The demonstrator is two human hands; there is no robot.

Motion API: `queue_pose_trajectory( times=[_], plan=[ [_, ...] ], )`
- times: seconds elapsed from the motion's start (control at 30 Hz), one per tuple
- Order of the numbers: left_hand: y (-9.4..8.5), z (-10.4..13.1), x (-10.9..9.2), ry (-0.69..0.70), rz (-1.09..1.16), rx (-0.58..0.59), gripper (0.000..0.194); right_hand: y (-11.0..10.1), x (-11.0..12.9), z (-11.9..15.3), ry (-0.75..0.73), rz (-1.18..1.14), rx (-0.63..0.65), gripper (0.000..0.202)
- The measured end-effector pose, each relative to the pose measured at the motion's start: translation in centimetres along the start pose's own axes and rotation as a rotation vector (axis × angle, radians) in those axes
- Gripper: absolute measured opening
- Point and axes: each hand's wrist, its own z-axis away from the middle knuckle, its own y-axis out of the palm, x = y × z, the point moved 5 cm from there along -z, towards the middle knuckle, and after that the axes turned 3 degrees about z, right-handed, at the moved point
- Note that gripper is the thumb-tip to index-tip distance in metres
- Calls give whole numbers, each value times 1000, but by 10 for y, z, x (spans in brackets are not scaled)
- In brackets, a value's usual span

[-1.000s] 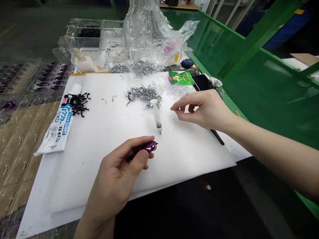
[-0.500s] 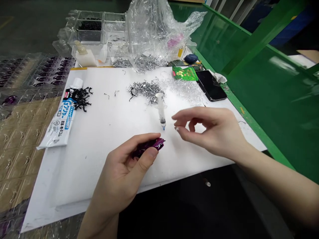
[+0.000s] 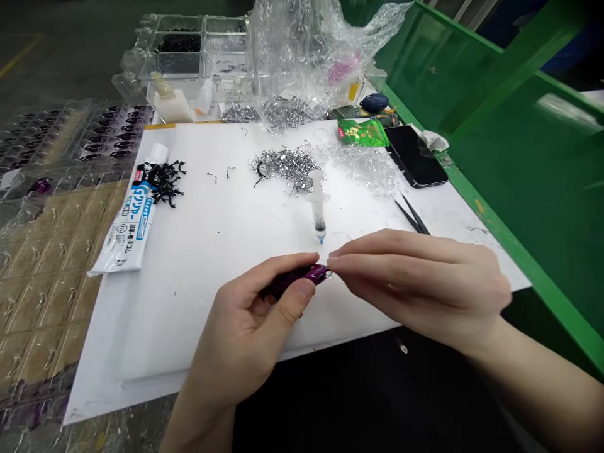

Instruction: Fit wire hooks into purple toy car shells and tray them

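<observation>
Wrapped in my left hand (image 3: 255,321) is a small glossy dark purple piece (image 3: 317,273), its right end sticking out past thumb and forefinger. My right hand (image 3: 419,286) is pinched at that end, fingertips at or very near it. A tiny silvery bit (image 3: 329,274) shows at these fingertips; whether it touches the purple piece I cannot tell. Just beyond the hands lies a clear syringe (image 3: 318,204) with a blue tip pointing toward me. Its plunger end is by a heap of silvery shreds (image 3: 287,167).
Black tweezers (image 3: 411,215) lie beyond my right hand, near a phone (image 3: 418,157) and a green packet (image 3: 362,133). Left on the white board (image 3: 198,251) are a glue tube (image 3: 126,229) and black pieces (image 3: 165,182). Clear trays (image 3: 44,270) flank the left side; a green rail (image 3: 500,189) bounds the right.
My right hand has moved in to the purple piece's end, bringing the tiny silvery bit there. The tweezers have come into sight. The whole view has shifted slightly.
</observation>
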Motion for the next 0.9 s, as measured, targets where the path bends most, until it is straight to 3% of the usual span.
queue_pose_trajectory(
  times=[0.27, 0.6, 0.67, 0.77, 0.9],
  plan=[
    [1, -1, -3, 21, -15, -26, 19, 2, 4, 6, -26, 157, 23, 32],
    [0, -2, 0, -17, 16, -36, 19, 10, 2, 4, 73, -8, 29, 33],
    [0, -1, 0, -15, 46, -22, 19, 13, -2, 2, 161, -147, -6, 30],
    [1, 2, 0, 20, 81, 2, 23, 20, -11, 2, 415, -423, -60, 24],
    [2, 3, 1, 50, 85, 16, 26, 28, -19, 5, 658, -675, -52, 26]
  ],
)
